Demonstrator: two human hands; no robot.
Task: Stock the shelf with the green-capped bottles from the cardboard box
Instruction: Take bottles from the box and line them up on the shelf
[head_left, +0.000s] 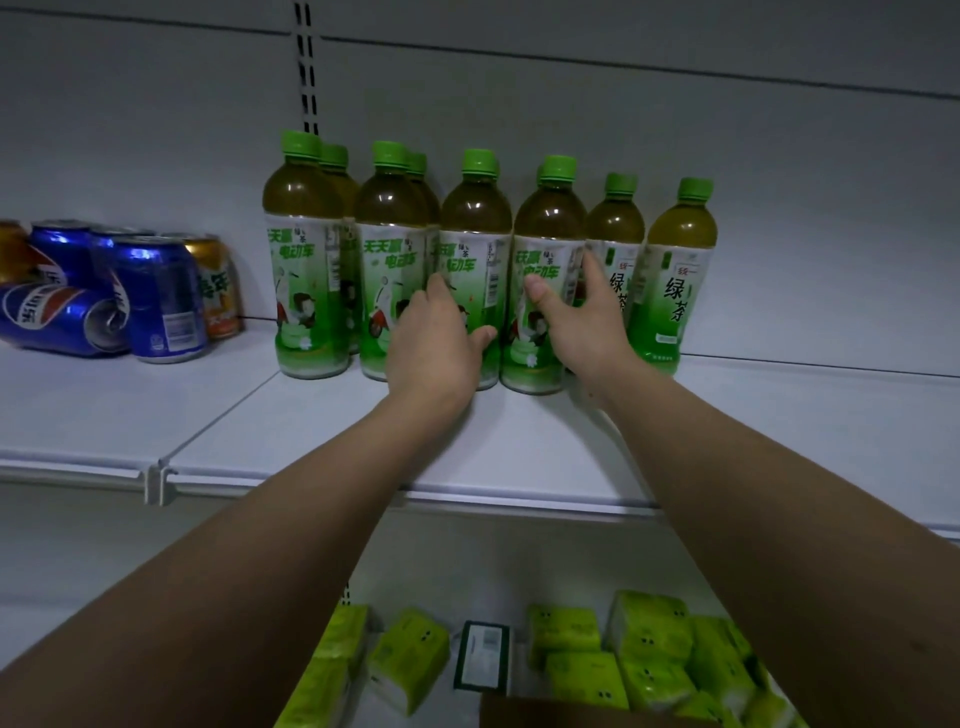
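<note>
Several green-capped tea bottles stand upright in a row on the white shelf (291, 431), some with a second bottle behind. My left hand (434, 338) grips the middle bottle (475, 228), fingers round its left side and thumb on its lower right. My right hand (576, 317) holds the neighbouring bottle (550, 223), thumb on the label front and fingers round its right side. Both bottles stand on the shelf. A brown edge of the cardboard box (571, 714) shows at the bottom of the view; its inside is hidden.
Blue and orange drink cans (156, 296) sit on the shelf to the left, one blue can lying on its side. Two more tea bottles (680, 270) stand to the right of my right hand. Yellow-green tissue packs (644, 654) fill the lower shelf.
</note>
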